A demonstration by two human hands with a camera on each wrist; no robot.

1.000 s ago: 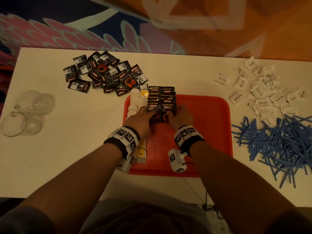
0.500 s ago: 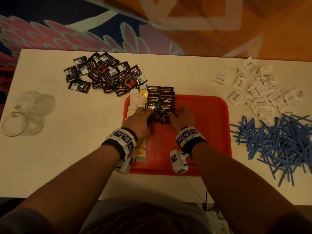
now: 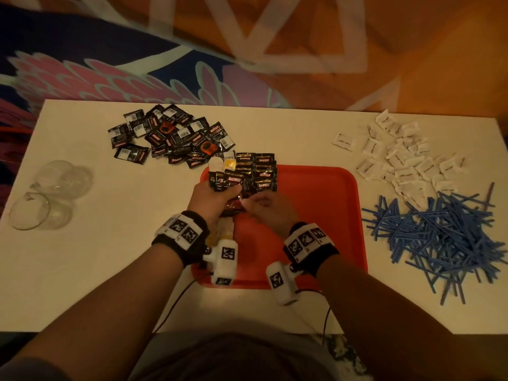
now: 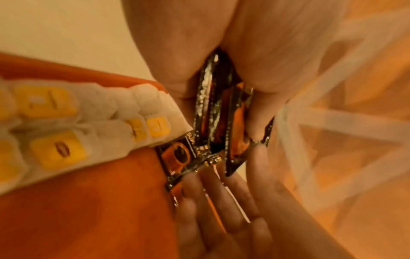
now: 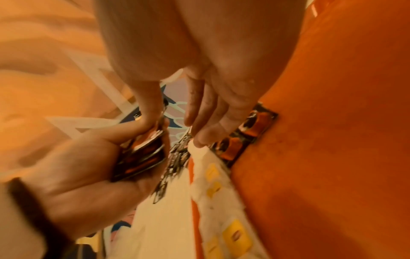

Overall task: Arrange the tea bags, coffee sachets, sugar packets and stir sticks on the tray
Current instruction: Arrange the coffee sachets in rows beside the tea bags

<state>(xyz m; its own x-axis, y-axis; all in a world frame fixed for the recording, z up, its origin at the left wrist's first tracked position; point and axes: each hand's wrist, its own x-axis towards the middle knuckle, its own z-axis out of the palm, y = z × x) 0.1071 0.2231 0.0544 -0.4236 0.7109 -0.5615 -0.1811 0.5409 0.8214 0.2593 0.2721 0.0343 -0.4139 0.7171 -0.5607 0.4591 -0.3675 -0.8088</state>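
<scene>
We're mid coffee step: left hand (image 3: 217, 199) grips a stack of coffee sachets (image 3: 226, 182) over the red tray (image 3: 324, 215), right hand (image 3: 268, 209) loose-fingered beside it. Next we lay them beside the sachet rows (image 3: 261, 171).

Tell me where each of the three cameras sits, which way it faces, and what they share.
Head: above, facing down at the red tray; both forearms show.
Left wrist: along the left hand, which grips coffee sachets beside tea bags.
Right wrist: along the right hand, toward the left hand.
All three share the sachets and tray.
</scene>
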